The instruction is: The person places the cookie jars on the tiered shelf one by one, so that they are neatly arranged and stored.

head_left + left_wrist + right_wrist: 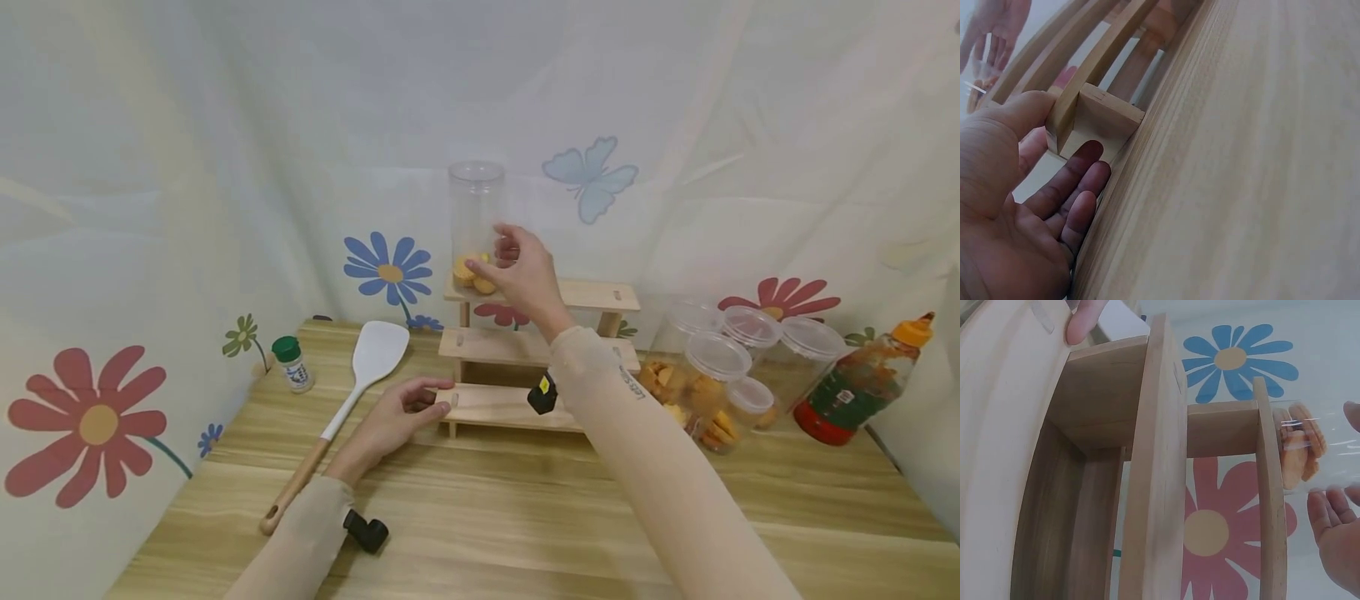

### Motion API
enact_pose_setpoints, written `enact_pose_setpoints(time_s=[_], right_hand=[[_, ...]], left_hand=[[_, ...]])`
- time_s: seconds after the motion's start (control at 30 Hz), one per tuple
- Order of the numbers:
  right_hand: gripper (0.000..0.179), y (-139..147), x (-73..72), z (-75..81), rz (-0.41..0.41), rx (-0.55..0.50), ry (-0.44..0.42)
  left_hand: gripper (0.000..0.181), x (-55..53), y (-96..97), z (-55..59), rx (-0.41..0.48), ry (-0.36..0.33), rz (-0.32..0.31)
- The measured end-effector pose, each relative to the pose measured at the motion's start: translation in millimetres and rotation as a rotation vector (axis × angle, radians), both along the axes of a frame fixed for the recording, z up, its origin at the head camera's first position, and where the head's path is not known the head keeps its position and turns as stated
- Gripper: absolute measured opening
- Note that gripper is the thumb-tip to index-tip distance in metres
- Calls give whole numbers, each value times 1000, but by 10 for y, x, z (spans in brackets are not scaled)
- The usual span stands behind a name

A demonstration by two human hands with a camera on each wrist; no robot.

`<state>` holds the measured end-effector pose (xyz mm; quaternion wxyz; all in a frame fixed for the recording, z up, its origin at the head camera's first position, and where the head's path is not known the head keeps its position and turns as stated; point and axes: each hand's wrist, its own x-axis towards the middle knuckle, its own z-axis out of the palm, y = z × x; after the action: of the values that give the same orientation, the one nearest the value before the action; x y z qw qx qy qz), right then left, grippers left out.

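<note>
right fingers (512,233) spread round the jar (476,223), contact unclear; left fingers (1072,172) hold the shelf (495,343).

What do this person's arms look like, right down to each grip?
The left sleeve and right sleeve are pale beige; the right has dark lettering. A small black device sits at each wrist, the right one with a yellow mark. The left grip and right grip wear no gloves.
</note>
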<state>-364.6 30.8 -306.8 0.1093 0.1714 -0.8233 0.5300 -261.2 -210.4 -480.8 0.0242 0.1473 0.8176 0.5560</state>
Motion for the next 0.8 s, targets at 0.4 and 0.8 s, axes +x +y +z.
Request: enact_pose_setpoints(time_s=[0.4, 0.8], right_hand=[[88, 243, 359, 94, -17, -68, 94], [73, 1042, 946, 268, -44, -208, 364]], left_hand=[[38, -21, 17, -18, -3, 6, 0], [39, -52, -18, -27, -9, 23, -12]])
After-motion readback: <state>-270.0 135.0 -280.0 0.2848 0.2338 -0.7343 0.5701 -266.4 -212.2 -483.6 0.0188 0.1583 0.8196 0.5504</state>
